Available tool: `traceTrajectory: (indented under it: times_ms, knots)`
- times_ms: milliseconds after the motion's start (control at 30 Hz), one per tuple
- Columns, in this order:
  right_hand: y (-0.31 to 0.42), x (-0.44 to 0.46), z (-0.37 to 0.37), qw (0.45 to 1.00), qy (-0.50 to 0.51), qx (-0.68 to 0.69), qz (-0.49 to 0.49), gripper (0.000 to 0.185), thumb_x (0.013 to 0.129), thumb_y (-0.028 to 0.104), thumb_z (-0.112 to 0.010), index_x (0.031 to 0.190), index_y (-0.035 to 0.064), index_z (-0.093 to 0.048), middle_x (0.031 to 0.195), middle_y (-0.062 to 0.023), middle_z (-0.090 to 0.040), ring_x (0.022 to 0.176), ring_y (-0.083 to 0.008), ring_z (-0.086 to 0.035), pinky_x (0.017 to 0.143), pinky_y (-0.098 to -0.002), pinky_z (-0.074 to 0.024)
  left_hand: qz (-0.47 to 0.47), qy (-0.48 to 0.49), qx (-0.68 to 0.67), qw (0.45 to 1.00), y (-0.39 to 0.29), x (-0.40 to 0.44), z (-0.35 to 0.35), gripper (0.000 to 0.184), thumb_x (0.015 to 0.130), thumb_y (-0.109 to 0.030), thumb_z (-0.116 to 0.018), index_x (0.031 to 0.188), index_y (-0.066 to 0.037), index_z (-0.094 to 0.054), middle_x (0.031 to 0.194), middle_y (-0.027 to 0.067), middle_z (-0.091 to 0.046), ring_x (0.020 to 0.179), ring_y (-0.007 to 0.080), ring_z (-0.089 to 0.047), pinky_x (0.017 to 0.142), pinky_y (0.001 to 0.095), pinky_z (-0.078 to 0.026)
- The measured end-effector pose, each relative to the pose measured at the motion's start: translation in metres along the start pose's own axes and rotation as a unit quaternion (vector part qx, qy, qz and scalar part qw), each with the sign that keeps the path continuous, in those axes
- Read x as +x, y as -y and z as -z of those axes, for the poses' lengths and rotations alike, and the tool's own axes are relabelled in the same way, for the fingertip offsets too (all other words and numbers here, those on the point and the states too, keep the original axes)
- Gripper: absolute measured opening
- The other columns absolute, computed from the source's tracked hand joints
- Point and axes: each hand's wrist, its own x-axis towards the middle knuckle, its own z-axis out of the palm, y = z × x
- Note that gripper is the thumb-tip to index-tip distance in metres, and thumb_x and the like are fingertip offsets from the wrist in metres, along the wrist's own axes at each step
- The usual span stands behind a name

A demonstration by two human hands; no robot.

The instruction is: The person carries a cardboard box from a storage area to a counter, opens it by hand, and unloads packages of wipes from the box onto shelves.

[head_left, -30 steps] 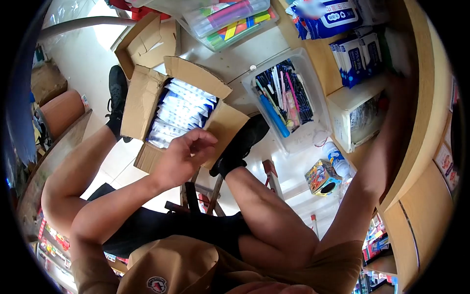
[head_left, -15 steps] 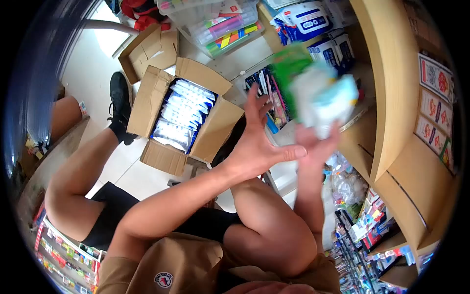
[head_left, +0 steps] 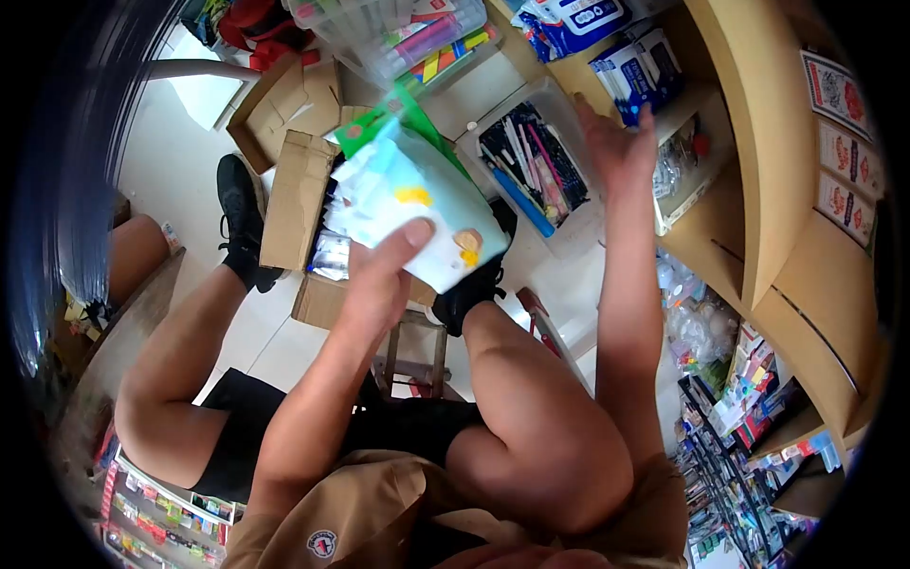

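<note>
My left hand (head_left: 384, 275) is closed on a pale blue and white soft pack (head_left: 417, 209) with yellow prints, its thumb pressed on top. A bright green packet (head_left: 408, 119) shows behind that pack; whether the hand grips it too I cannot tell. Both hang over an open cardboard box (head_left: 296, 199) of silvery packets (head_left: 332, 254), hiding much of it. To the right my right hand (head_left: 621, 147) is empty with fingers apart, just below the blue and white packs (head_left: 637, 71) on the shelf.
A clear bin of pens (head_left: 540, 175) stands on the floor between my hands. Behind it is a plastic box of stationery (head_left: 441, 47). A wooden shelf unit (head_left: 749, 190) curves along the right. An opened carton (head_left: 284, 104) lies at the back left, and a small stool (head_left: 417, 346) below.
The pale blue pack and green packet have moved left, from my right hand to over the box. My left hand has closed on the pack; my right hand is now empty near the shelf.
</note>
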Motion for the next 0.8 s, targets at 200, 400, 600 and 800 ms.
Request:
traceTrajectory:
  times_ms: [200, 400, 600, 800]
  knots:
    - [0.054, 0.113, 0.005, 0.992, -0.003, -0.081, 0.101, 0.060, 0.108, 0.051, -0.029, 0.151, 0.0118, -0.042, 0.156, -0.0168, -0.042, 0.145, -0.0421, -0.036, 0.117, -0.0695, -0.0272, 0.075, 0.012, 0.057, 0.995, 0.007, -0.016, 0.009, 0.080, 0.078, -0.011, -0.078, 0.144, -0.005, -0.032, 0.123, 0.0118, -0.057, 0.112, 0.0238, -0.061, 0.098, 0.0387, -0.053]
    - [0.123, 0.178, 0.021, 0.704, 0.088, -0.626, 0.324, 0.053, 0.108, 0.042, -0.031, 0.152, 0.0137, -0.040, 0.159, -0.0147, -0.036, 0.146, -0.0393, -0.034, 0.116, -0.0685, -0.0293, 0.101, 0.011, 0.088, 0.991, 0.011, -0.015, 0.016, 0.089, 0.075, -0.010, -0.083, 0.143, -0.008, -0.025, 0.125, 0.0125, -0.055, 0.112, 0.0229, -0.060, 0.098, 0.0384, -0.052]
    - [0.140, 0.176, 0.005, 0.915, 0.069, -0.355, 0.177, 0.050, 0.106, 0.028, -0.036, 0.151, 0.0055, -0.040, 0.158, -0.0184, -0.037, 0.147, -0.0379, -0.034, 0.119, -0.0610, -0.0288, 0.115, 0.027, 0.103, 0.988, 0.008, -0.016, 0.013, 0.090, 0.075, -0.010, -0.085, 0.143, -0.007, -0.025, 0.125, 0.0120, -0.056, 0.113, 0.0227, -0.060, 0.097, 0.0378, -0.052]
    - [0.133, 0.151, 0.009, 0.984, 0.071, -0.148, 0.064, 0.048, 0.105, 0.015, -0.042, 0.149, -0.0027, -0.039, 0.157, -0.0220, -0.038, 0.147, -0.0365, -0.033, 0.123, -0.0535, -0.0282, 0.154, 0.067, 0.128, 0.978, -0.001, -0.025, 0.017, 0.091, 0.077, -0.011, -0.086, 0.144, -0.004, -0.024, 0.127, 0.0128, -0.057, 0.115, 0.0226, -0.061, 0.097, 0.0375, -0.052]
